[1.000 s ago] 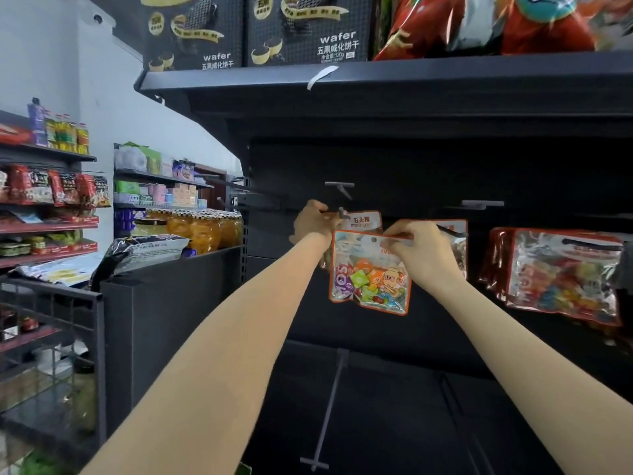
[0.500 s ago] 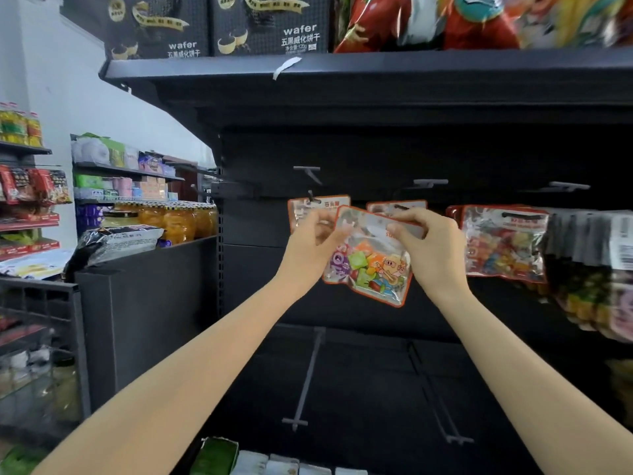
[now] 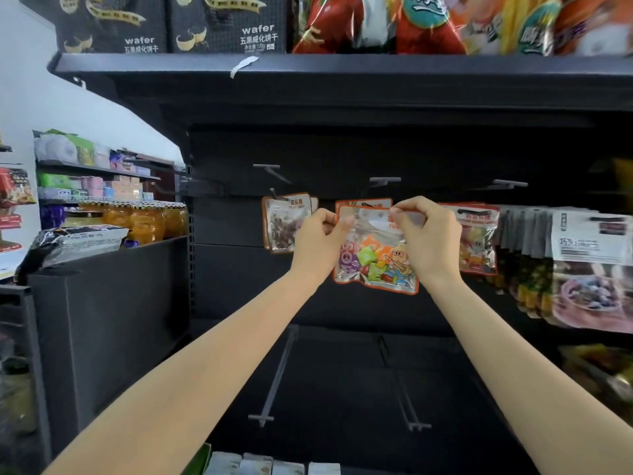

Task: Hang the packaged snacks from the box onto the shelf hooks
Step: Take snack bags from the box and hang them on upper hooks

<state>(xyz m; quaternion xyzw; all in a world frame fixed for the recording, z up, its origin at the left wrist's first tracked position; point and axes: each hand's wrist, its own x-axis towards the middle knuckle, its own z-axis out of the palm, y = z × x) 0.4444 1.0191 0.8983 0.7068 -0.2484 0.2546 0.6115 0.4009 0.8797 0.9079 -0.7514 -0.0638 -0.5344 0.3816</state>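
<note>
Both my left hand [image 3: 317,240] and right hand [image 3: 423,234] pinch the top corners of a clear, orange-edged plastic candy packet [image 3: 371,258], not yet hooked. Just behind my fingertips hangs a matching packet [image 3: 363,203] on its grey metal hook [image 3: 384,181]; more hang either side.

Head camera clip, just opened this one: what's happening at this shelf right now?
A person is stocking a dark store shelf. Both hands hold one candy packet with an orange border by its top edge: the left hand pinches the upper left corner, the right hand the upper right. The packet is raised in front of a similar packet already hanging below the middle hook. Whether its hole is on the hook yet cannot be told. More packets hang on either side.
</note>
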